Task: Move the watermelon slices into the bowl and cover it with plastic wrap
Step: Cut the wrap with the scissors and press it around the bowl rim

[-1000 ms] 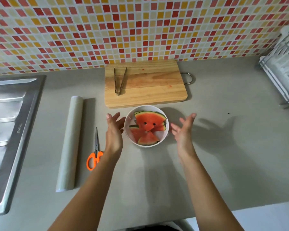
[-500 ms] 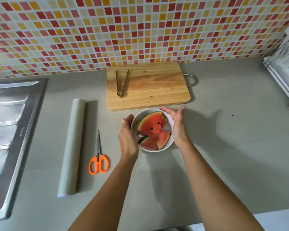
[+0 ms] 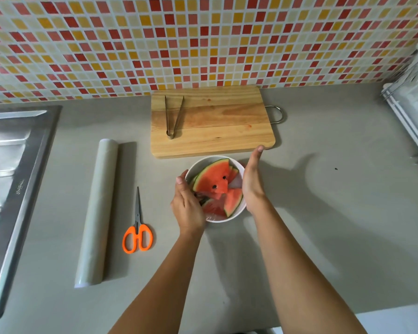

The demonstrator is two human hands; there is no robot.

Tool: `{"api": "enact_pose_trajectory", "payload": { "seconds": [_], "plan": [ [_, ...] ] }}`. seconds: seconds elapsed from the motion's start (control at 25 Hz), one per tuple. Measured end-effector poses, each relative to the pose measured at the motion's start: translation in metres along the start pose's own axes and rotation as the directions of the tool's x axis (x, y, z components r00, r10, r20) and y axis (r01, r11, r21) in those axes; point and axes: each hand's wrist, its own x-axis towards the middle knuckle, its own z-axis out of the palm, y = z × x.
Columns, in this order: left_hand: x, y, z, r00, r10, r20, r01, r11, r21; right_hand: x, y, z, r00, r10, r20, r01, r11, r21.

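Observation:
A white bowl (image 3: 237, 214) sits on the grey counter just in front of the cutting board. Several red watermelon slices (image 3: 215, 180) with green rinds lie in it, under clear plastic wrap that glints near the front rim. My left hand (image 3: 187, 206) presses against the bowl's left side with straight fingers. My right hand (image 3: 251, 183) lies flat along the bowl's right side, its fingertips reaching the board's front edge. The roll of plastic wrap (image 3: 98, 208) lies lengthwise on the counter to the left.
Orange-handled scissors (image 3: 137, 233) lie between the roll and the bowl. Metal tongs (image 3: 173, 116) rest on the wooden cutting board (image 3: 217, 121) by the tiled wall. A steel sink (image 3: 7, 179) is at the left, a wire rack (image 3: 415, 112) at the right.
Both hands came in from a little apart and closed against the two sides of the bowl. The bowl and slices appear turned within the frame.

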Motion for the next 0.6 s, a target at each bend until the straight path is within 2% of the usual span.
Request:
{"api": "enact_pose_trajectory", "payload": {
  "seconds": [0.44, 0.6],
  "plan": [
    [0.007, 0.005, -0.005, 0.999, -0.034, -0.002, 0.034, 0.999, 0.008, -0.011, -0.011, 0.011, 0.994, 0.021, -0.105, -0.029, 0.997, -0.072],
    [0.009, 0.01, -0.007, 0.998, -0.042, 0.044, 0.041, 0.999, 0.014, -0.011, -0.009, 0.01, 0.994, 0.09, -0.054, -0.101, 0.968, -0.23]
  ]
}}
